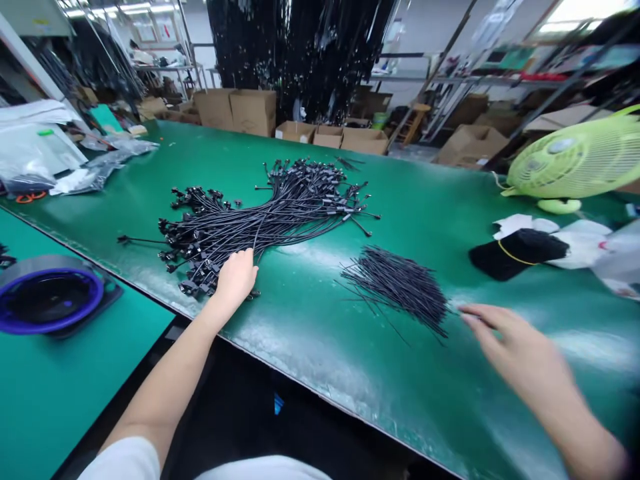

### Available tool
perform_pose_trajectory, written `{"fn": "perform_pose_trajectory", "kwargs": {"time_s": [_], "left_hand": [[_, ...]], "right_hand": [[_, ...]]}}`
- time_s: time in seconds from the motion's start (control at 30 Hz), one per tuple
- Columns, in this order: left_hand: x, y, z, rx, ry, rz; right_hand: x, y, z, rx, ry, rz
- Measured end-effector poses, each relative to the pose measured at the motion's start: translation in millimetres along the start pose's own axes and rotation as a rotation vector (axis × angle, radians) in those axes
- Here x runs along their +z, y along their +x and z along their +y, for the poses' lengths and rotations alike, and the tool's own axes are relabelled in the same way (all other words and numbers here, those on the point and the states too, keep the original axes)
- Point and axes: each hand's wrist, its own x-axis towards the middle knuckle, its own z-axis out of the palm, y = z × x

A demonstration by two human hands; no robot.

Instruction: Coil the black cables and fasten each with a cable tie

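Note:
A large fan of black cables with small black connectors at their ends (pixel 265 223) lies on the green-topped workbench (pixel 310 347). My left hand (pixel 236 280) rests palm-down on the near edge of these cables, among the connectors. To the right lies a loose sheaf of thin black wires (pixel 400 290), all roughly parallel. My right hand (pixel 515 340), blurred by motion, hovers just beyond the sheaf's right end with its fingers extended. It holds nothing and seems not to touch the wires.
A black bundle tied with a yellow band (pixel 517 255) lies on white sheets at right, beside a lime-green fan (pixel 575 161). Plastic bags (pixel 37 157) lie at the far left. A second green bench holds a blue-rimmed roll (pixel 50 300). Cardboard boxes (pixel 253 112) stand behind.

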Motion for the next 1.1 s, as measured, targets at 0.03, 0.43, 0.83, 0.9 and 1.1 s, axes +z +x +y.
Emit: {"fn": "perform_pose_trajectory", "kwargs": {"time_s": [0.03, 0.43, 0.83, 0.9, 1.1], "left_hand": [[-2.5, -0.1, 1.1, 0.042, -0.025, -0.029], [-21.9, -19.4, -2.9, 0.284, -0.169, -0.040], [-48.5, 73.5, -76.9, 0.152, -0.359, 0.343], [-59.9, 83.0, -89.0, 0.080, -0.399, 0.406], [-73.7, 91.0, -127.4, 0.030, -0.819, 0.496]], "right_hand": [[8.7, 15.6, -16.3, 0.003, 0.044, 0.004], [113.5, 256.0, -209.1, -0.358, -0.195, -0.173], [-58.1, 258.4, -265.6, -0.923, -0.279, 0.166], [-90.1, 261.0, -252.9, -0.774, -0.391, 0.166], [-132.4, 252.9, -130.3, -0.092, -0.253, 0.138]]}}
